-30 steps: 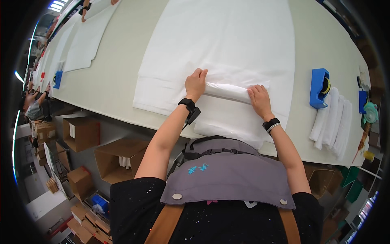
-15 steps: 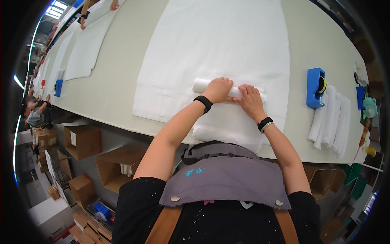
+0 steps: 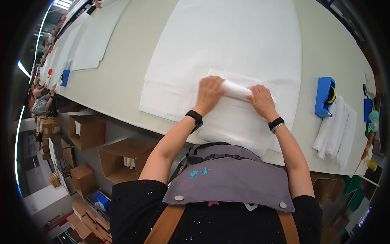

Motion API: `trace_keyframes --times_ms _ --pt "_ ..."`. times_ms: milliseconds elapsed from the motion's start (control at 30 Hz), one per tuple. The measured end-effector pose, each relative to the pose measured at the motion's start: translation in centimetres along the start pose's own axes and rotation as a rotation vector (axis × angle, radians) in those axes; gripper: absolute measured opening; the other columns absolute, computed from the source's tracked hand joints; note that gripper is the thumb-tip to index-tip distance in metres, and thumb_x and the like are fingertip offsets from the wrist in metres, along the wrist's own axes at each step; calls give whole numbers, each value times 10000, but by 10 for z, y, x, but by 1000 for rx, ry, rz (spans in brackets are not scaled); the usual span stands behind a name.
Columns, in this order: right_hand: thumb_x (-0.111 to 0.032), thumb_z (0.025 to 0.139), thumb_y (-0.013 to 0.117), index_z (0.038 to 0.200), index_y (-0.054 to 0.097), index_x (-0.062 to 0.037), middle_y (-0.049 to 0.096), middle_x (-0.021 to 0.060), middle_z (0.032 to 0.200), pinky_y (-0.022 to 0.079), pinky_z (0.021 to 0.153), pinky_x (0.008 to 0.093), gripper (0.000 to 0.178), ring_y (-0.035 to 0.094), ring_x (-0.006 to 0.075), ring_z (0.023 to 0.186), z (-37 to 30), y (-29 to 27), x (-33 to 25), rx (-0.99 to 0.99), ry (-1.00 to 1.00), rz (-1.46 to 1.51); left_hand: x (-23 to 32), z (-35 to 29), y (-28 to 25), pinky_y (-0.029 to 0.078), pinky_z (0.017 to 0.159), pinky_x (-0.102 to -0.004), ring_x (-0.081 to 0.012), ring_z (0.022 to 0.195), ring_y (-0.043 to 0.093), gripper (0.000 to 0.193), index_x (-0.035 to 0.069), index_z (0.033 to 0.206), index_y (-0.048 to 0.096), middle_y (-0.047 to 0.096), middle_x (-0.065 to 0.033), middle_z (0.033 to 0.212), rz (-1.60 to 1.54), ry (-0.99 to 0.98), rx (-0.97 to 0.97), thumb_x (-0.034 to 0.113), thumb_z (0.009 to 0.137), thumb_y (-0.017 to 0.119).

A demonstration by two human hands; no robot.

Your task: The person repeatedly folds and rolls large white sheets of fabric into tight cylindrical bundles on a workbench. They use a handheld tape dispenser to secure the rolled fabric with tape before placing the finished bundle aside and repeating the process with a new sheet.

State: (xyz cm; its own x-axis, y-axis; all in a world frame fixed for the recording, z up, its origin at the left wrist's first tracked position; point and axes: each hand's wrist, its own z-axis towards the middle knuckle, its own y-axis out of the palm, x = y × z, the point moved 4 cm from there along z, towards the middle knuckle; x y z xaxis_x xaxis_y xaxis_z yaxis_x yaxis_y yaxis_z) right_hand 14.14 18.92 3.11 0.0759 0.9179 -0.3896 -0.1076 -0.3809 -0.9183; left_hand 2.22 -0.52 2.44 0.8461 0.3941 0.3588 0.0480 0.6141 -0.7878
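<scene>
- As I look down through the head camera, I find the white roll on a wide white sheet, slanting between the fingers of both hands.
- The right hand has its fingers closed around the roll toward its right end.
- The left hand curls its fingers at the roll's left end; they blur on my view, and I cannot tell whether they grip.
- Just behind both sets of fingers, each wrist wears a dark band.
- Beyond the fingers, the sheet spreads far across the pale counter.
- Well to the right of the right fingers, I see a blue tape dispenser with several white rolls side by side next to it.
- Left of the left fingers and nearer the body, below the counter, an open cardboard box holds more white rolls.
</scene>
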Motion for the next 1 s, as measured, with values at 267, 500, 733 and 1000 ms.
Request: trace_keyframes --times_ms 267,500,733,1000 --pt "-234 894 630 1082 579 -94 577 50 1055 405 882 383 240 539 233 1035 4 -7 -18 328 -221 -102 44 37 44 400 901 -384 -236 988 513 525 52 1071 511 551 -77 1023 98 49 -468 422 769 730" --pt "-208 873 654 1052 579 -107 582 10 1056 411 863 359 219 558 207 990 27 -4 5 177 -198 -18 28 53 35 423 903 -359 -215 1000 529 556 63 1137 512 557 -67 1050 52 256 -352 412 767 737" --pt "-265 838 700 1112 536 -104 555 23 1124 406 936 356 358 528 207 1077 32 -9 4 264 -193 -14 39 74 62 427 903 -352 -198 1013 522 463 77 1039 589 564 -40 1001 149 188 -512 393 744 756" --pt "-283 739 781 1118 528 -98 552 25 1124 422 945 357 492 522 207 1092 41 -9 21 174 -242 1 24 90 58 448 854 -328 -205 939 555 441 75 1001 605 581 -41 957 33 424 -367 325 692 794"
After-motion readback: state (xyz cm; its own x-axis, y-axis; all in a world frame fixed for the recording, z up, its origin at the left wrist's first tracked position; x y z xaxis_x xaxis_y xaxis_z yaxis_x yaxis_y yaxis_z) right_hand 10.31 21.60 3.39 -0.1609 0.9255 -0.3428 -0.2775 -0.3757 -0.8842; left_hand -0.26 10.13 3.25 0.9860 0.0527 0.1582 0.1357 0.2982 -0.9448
